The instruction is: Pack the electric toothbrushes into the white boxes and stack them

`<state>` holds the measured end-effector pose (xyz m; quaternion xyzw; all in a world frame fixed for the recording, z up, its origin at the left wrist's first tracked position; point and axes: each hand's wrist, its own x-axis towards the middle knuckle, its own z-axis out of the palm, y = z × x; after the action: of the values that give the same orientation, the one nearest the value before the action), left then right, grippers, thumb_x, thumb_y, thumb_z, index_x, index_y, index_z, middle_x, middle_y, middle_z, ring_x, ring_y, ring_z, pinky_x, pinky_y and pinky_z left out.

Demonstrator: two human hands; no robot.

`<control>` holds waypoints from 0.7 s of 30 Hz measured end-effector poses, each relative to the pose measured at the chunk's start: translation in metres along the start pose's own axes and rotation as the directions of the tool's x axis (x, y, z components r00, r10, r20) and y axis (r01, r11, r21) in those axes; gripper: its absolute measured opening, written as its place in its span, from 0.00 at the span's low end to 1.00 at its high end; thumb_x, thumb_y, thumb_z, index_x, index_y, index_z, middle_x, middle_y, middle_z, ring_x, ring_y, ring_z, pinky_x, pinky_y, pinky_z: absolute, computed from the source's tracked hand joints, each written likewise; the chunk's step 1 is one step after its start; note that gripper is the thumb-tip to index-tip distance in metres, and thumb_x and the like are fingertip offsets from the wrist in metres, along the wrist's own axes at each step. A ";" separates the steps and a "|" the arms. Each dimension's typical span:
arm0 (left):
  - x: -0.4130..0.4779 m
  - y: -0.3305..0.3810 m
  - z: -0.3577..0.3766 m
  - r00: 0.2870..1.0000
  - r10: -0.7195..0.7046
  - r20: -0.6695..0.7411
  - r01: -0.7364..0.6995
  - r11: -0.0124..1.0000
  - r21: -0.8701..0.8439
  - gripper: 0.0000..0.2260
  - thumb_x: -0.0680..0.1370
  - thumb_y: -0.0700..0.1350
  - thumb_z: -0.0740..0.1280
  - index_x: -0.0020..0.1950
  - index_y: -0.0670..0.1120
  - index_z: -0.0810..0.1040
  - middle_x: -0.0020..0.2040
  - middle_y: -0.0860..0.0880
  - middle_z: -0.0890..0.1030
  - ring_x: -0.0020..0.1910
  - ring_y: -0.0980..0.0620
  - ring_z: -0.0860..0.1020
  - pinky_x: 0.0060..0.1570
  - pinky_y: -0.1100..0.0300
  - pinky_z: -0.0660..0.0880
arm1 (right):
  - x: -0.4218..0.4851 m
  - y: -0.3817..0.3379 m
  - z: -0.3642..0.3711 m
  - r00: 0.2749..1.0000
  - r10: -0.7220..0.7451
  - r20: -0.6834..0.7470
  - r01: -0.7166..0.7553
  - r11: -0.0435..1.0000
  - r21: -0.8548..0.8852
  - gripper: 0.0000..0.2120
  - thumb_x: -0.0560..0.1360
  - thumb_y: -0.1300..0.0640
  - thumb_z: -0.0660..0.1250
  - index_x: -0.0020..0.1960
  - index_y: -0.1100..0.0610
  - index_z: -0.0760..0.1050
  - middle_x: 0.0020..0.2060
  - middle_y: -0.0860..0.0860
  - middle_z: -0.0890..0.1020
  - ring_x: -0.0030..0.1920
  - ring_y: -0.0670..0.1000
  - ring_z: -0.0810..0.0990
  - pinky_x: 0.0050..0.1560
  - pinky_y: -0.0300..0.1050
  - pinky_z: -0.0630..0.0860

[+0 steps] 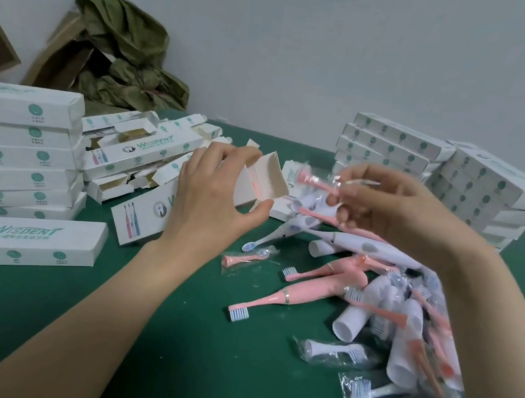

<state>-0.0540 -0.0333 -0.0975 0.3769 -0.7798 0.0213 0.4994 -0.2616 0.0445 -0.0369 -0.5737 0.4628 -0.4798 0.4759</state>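
Observation:
My left hand (pixel 216 194) grips a white toothbrush box (pixel 266 178) by its open end, flaps spread toward the right; something pink shows inside. Just right of that opening, my right hand (pixel 388 209) pinches a pink brush head in a clear plastic sleeve (pixel 317 182). Below and to the right lies a pile of pink and white electric toothbrushes (pixel 326 289) with bagged spare heads (pixel 336 350) on the green table (pixel 161 338).
A stack of closed white boxes (pixel 15 150) stands at the left, one more box (pixel 17 241) in front of it. Open empty boxes (pixel 144 151) lie heaped behind. Two more stacks (pixel 449 174) stand at the back right. Cardboard and green paper (pixel 119 49) lean on the wall.

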 end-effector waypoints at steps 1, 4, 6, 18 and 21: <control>0.000 0.000 0.000 1.000 0.001 0.006 -0.001 1.000 0.001 0.22 0.67 0.46 0.75 0.59 0.44 0.76 0.51 0.45 0.75 0.51 0.45 0.71 0.54 0.60 0.62 | -0.001 -0.005 0.002 0.998 -0.052 -0.023 0.054 0.994 0.092 0.04 0.71 0.64 0.65 0.46 0.61 0.76 0.37 0.54 0.82 0.32 0.48 0.78 0.36 0.36 0.77; -0.002 0.003 0.003 1.000 0.015 0.017 -0.015 1.000 0.002 0.20 0.66 0.46 0.75 0.56 0.43 0.77 0.50 0.45 0.75 0.50 0.44 0.72 0.53 0.57 0.64 | 0.002 -0.011 0.019 0.979 -0.146 -0.142 0.143 0.989 -0.031 0.07 0.73 0.66 0.67 0.40 0.57 0.79 0.36 0.54 0.83 0.30 0.46 0.75 0.36 0.37 0.75; -0.003 0.005 0.003 1.000 0.023 0.006 -0.023 1.000 -0.016 0.21 0.66 0.46 0.75 0.57 0.43 0.77 0.50 0.46 0.75 0.50 0.45 0.72 0.53 0.57 0.65 | 0.005 -0.008 0.032 0.949 -0.227 -0.219 0.112 0.892 -0.438 0.09 0.75 0.65 0.66 0.40 0.53 0.79 0.37 0.52 0.84 0.30 0.43 0.76 0.37 0.41 0.74; -0.004 0.021 -0.001 1.000 0.017 -0.020 -0.020 0.988 -0.151 0.28 0.65 0.47 0.77 0.62 0.41 0.75 0.53 0.45 0.78 0.53 0.51 0.71 0.55 0.64 0.65 | 0.013 0.010 0.079 0.703 -0.624 -0.341 0.146 0.596 -0.790 0.12 0.73 0.61 0.71 0.56 0.59 0.78 0.44 0.52 0.77 0.39 0.48 0.74 0.43 0.36 0.70; -0.003 0.025 -0.004 0.999 0.018 -0.040 -0.024 0.987 -0.161 0.29 0.65 0.48 0.75 0.63 0.41 0.75 0.52 0.44 0.78 0.53 0.51 0.71 0.54 0.65 0.65 | 0.013 0.015 0.082 0.545 -0.721 -0.429 0.205 0.610 -0.765 0.09 0.69 0.64 0.74 0.48 0.62 0.78 0.42 0.52 0.79 0.38 0.46 0.78 0.44 0.35 0.75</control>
<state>-0.0657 -0.0120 -0.0893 0.3265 -0.7731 -0.0292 0.5430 -0.1798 0.0385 -0.0574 -0.5746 0.5557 -0.5887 -0.1209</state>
